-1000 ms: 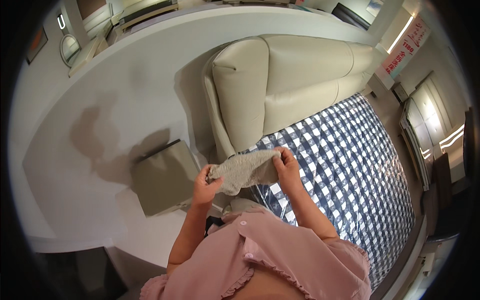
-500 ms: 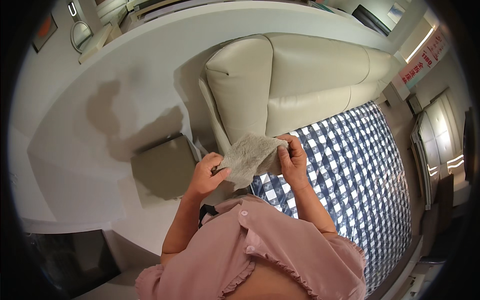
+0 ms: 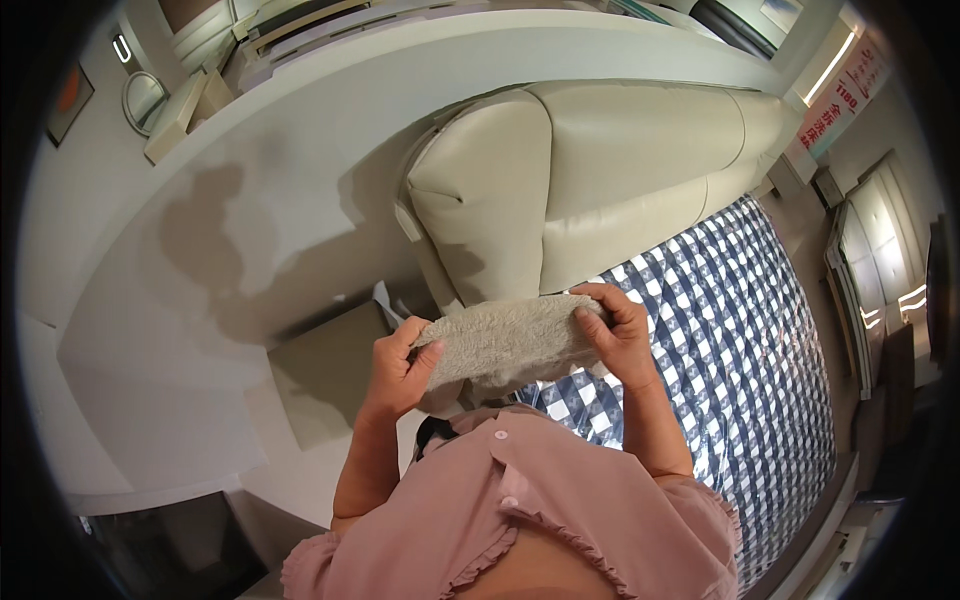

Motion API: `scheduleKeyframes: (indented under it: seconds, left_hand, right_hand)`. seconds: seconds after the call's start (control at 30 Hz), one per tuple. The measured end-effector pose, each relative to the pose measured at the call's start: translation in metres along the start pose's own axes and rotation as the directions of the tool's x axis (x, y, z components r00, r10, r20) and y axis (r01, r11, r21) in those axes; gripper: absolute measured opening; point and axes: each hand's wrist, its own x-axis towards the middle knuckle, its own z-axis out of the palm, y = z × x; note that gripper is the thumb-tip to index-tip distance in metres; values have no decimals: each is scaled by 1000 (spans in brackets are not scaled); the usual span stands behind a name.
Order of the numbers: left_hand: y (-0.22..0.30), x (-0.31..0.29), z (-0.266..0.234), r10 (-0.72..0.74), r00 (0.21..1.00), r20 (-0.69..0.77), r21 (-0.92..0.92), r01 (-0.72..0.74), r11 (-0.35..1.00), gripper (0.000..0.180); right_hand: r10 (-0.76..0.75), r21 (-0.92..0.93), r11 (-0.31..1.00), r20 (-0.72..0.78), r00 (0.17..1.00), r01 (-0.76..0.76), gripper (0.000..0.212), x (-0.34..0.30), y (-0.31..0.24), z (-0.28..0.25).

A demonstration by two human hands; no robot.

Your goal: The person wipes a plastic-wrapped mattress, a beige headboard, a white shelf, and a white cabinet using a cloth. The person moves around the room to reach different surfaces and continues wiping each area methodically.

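Observation:
A grey-beige towelling cloth (image 3: 515, 338) is stretched between my two hands in front of my body. My left hand (image 3: 402, 365) grips its left end, thumb on top and fingers curled underneath. At the other end, my right hand (image 3: 620, 335) pinches the cloth's right edge with the thumb over it. The cloth's upper edge is fairly straight, and its lower part hangs loose in folds. Just beyond it stands the cream leather headboard (image 3: 480, 190) of a bed. Below my right hand lies the mattress (image 3: 720, 330) in a dark blue and white checked cover.
A grey-green box-shaped bedside unit (image 3: 330, 370) stands left of the bed against a curved white wall (image 3: 130, 330). A dark glossy panel (image 3: 180, 545) is at the lower left. Another pale headboard (image 3: 875, 235) and a banner (image 3: 840, 100) are to the right.
My hands have moved apart, drawing the bunched cloth out into a wider, flatter strip. My right hand has shifted right and slightly down.

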Motion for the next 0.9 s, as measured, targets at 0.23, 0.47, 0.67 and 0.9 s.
scheduleKeyframes:
  seconds: [0.23,0.47,0.67,0.9]
  left_hand:
    - [10,38,-58,119,992,46,2,-119,993,11]
    - [12,60,-91,173,983,54,-227,-156,961,18]
    - [41,111,-104,295,955,23,72,-296,952,17]
    - [129,230,-153,483,862,-155,522,-343,781,44]
  right_hand:
    - [-32,367,930,62,998,7,35,29,-41,7]
    - [-88,438,896,29,996,66,41,44,-52,19]
    - [-116,94,989,-21,993,117,37,93,-70,10]
    - [-450,142,872,-143,881,469,30,223,-141,-21]
